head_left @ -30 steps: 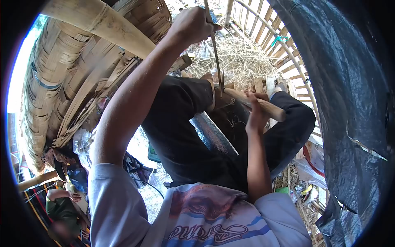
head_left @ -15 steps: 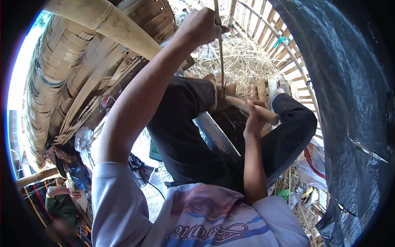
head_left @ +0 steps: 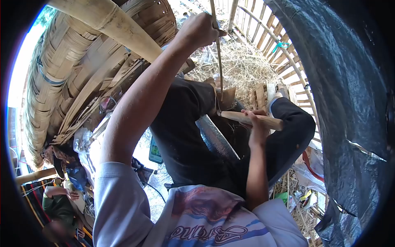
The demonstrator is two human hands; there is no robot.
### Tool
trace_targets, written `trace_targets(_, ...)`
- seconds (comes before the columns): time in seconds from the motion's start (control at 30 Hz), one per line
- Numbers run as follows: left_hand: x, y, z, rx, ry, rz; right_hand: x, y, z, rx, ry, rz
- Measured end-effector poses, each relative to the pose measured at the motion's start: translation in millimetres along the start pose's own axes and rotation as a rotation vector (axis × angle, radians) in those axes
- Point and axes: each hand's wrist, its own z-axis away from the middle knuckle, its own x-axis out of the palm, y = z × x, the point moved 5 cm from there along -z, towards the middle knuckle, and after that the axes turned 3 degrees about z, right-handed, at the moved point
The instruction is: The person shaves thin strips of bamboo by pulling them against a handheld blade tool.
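Note:
My left hand, raised at the top centre, is closed around a thin bamboo strip. The strip hangs nearly upright from that hand to a brown piece of material by my left knee. Lower and to the right, my right hand grips the thick handle of a wooden-handled tool. A thin curved metal part shows at the handle's left end, close to the strip's lower end; its full shape is hidden. My crossed legs in dark trousers frame the tool.
Woven bamboo and a thick bamboo pole stand at left. Straw covers the ground ahead. A slatted fence and dark plastic sheet border the right. A phone lies by my left thigh; another person is at lower left.
My right hand has drawn the tool down and slightly right, its metal end moving away from the strip. My left hand has shifted only slightly.

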Motion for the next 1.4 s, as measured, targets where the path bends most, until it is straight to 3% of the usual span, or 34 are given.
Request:
trace_targets(0.07,-0.6,2.7,1.7,0.012,0.017,0.026,-2.2,-29.5,4.0,-0.066,-0.125,0.005)
trace_targets(0.13,-1.3,7.6,1.8,-0.013,-0.039,0.022,6.8,-64.7,13.4,-0.295,-0.313,-0.056)
trace_targets(0.27,-0.4,17.6,0.9,0.036,-0.01,-0.005,33.4,-74.1,24.8,-0.343,-0.448,-0.088)
trace_targets(0.37,0.9,19.7,0.7,0.036,-0.027,-0.02,30.8,-44.1,8.5,-0.294,-0.299,-0.11)
trace_targets(0.57,-4.4,12.7,6.0,0.0,-0.024,-0.019,20.4,-49.6,-7.1,-0.105,-0.303,-0.245)
trace_targets(0.67,-8.4,12.6,9.1,-0.019,-0.041,0.043,18.5,-54.9,-6.3,-0.285,-0.228,-0.107)
trace_targets(0.9,-4.6,18.2,10.5,-0.001,-0.077,0.028,40.6,-12.2,-13.1,-0.268,-0.366,0.119)
trace_targets(1.03,-6.7,17.2,13.4,0.017,-0.042,0.016,28.3,0.9,-17.4,-0.248,-0.242,0.353)
trace_targets(1.1,-8.4,16.9,15.2,-0.005,-0.074,0.007,22.8,-15.9,-10.9,-0.177,-0.22,0.114)
trace_targets(1.17,-10.0,13.4,15.0,-0.001,-0.062,0.034,26.9,-52.3,5.9,-0.229,-0.262,0.118)
trace_targets(1.23,-8.7,10.5,13.9,-0.006,-0.082,0.056,25.4,-72.6,16.2,-0.246,-0.339,-0.113)
trace_targets(1.4,-7.8,12.8,13.9,0.005,-0.063,-0.013,24.0,-71.5,32.5,-0.281,-0.339,-0.075)
